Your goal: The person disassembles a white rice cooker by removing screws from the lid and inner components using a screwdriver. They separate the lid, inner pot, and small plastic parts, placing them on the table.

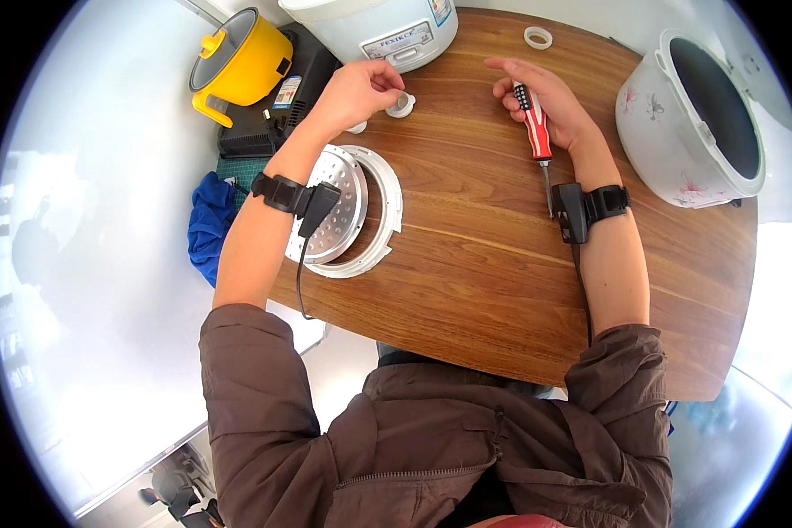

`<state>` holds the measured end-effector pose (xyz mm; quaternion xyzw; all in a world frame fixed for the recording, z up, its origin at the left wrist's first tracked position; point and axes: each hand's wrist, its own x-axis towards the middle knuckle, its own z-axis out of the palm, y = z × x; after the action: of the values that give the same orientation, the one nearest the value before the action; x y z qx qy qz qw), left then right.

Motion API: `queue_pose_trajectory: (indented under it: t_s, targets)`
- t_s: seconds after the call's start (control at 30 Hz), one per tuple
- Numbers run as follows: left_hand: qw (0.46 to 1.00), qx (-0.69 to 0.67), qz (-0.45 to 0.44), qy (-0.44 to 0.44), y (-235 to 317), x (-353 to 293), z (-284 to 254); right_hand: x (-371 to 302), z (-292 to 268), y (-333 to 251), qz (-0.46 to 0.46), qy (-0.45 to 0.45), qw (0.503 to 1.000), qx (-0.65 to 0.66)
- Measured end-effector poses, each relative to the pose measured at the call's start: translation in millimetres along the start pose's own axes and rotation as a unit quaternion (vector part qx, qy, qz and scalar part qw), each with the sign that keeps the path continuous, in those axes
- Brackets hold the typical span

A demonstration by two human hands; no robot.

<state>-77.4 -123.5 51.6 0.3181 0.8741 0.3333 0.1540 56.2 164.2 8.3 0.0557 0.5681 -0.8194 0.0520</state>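
Observation:
My left hand (361,92) is at the far side of the table, its thumb and fingers pinched together. Just beside the fingertips is a small white round cap-like part (402,107) with a greyish middle; whether they grip it or something smaller cannot be made out. Another small white piece (357,128) shows partly under that hand. In my right hand (550,101) a screwdriver (537,132) with a red, white and black handle is held against the palm, its metal shaft toward me, the index finger stretched out. Beneath my left forearm lie a perforated metal disc (345,211) and a white ring (394,198).
A white appliance body (352,26) stands at the back, near a yellow lidded pot (251,66) on a black case (246,128). Blue cloth (209,224) lies at the left edge. A tape roll (538,38) sits far back; an open white cooker (669,132) is at right.

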Motion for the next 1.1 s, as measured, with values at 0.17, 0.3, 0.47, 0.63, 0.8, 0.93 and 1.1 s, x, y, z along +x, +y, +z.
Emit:
queue_pose_trajectory:
  t_s: [0.17,0.3,0.47,0.63,0.8,0.93,1.1]
  targets:
    - [0.998,0.052,0.021,0.005,4,-4,2,1,-1,-1,0.002,-0.009,1.0,-0.005]
    - [0.997,0.073,0.026,0.011,10,-5,4,0,2,-2,0.003,-0.005,1.0,-0.005]
    - [0.996,0.082,0.036,0.014,13,-8,4,0,1,-1,0.002,-0.008,1.0,-0.009]
    - [0.994,0.098,0.044,0.032,12,-12,2,1,1,0,0.003,-0.008,1.0,-0.004]
    - [0.988,0.104,0.08,0.081,16,-21,4,1,-4,1,-0.001,-0.015,1.0,0.008]
    - [0.976,0.161,0.142,0.028,18,-28,9,1,-4,2,-0.002,-0.009,1.0,0.0]
    - [0.972,0.186,0.141,0.025,8,-31,10,0,-3,3,-0.012,-0.008,1.0,-0.004]
